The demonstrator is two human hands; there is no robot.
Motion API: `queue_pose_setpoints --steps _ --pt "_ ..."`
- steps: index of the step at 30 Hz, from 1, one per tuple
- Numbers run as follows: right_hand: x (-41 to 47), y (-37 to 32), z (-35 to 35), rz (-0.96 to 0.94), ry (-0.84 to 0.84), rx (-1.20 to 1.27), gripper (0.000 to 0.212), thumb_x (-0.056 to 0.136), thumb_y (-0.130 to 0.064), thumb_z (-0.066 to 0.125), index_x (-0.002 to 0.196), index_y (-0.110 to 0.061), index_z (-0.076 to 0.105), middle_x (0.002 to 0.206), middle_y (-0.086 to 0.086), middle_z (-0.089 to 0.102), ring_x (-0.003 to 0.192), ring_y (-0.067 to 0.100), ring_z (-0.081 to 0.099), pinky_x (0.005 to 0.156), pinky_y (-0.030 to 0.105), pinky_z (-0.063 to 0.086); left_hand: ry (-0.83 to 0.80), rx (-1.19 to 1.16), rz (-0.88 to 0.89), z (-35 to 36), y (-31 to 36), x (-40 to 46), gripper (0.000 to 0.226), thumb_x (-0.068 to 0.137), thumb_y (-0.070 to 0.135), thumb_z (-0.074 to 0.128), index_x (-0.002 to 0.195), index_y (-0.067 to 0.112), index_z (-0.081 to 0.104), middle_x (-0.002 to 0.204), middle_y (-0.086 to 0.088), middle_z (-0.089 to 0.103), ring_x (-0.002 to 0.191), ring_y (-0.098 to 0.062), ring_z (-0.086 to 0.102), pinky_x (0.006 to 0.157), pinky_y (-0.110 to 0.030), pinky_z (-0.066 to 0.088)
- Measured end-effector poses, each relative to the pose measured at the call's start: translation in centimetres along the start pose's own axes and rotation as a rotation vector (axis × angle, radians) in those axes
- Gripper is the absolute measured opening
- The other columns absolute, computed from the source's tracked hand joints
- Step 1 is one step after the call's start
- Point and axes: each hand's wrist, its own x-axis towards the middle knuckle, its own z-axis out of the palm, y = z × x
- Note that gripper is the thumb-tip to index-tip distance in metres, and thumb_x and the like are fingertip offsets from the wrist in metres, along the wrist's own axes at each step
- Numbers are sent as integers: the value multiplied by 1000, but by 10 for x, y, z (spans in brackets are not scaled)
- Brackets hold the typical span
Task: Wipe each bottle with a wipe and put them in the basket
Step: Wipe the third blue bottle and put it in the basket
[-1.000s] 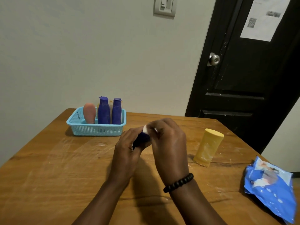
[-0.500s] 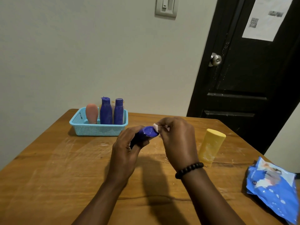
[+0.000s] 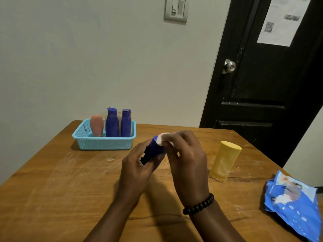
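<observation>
Item in hand: one dark blue plastic bottle [image 3: 153, 151], held tilted above the brown wooden tabletop [image 3: 52, 198]. Our left hand [image 3: 138, 169] curls round its lower body; our right hand [image 3: 187, 160] pinches a small white wipe [image 3: 161, 139] against its upper end.

Stored: light blue perforated plastic basket [image 3: 103, 143], far left, holding a pink rounded bottle [image 3: 96, 125] and two upright dark blue bottles [image 3: 118, 124].

Outstanding: yellow flat-topped plastic bottle [image 3: 223, 162], standing just right of our hands; blue wipes packet [image 3: 293, 205] at the right edge.

Risks, as we judge them:
- The bottle could slip from the left fingers, since wiping pressure falls on the free end.
- The right forearm could knock over the yellow bottle.
- The crowded basket could tip its upright bottles when this one goes in.
</observation>
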Motion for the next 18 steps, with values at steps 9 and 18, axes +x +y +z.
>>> queue_pose_setpoints --steps 9,18 --pt "-2 10 8 -77 -59 -20 20 79 -16 63 98 -11 69 97 3 65 89 13 59 67 17 51 -32 117 54 2 -7 0 43 89 21 69 130 29 58 118 10 66 112 -14 62 87 -43 57" --pt "4 15 -7 -113 -210 81 25 88 -26 52 102 -16 71 103 0 63 90 6 56 71 16 51 -22 123 58 -1 -7 2 43 88 29 67 129 31 58 122 14 63 116 -7 59 91 -41 56"
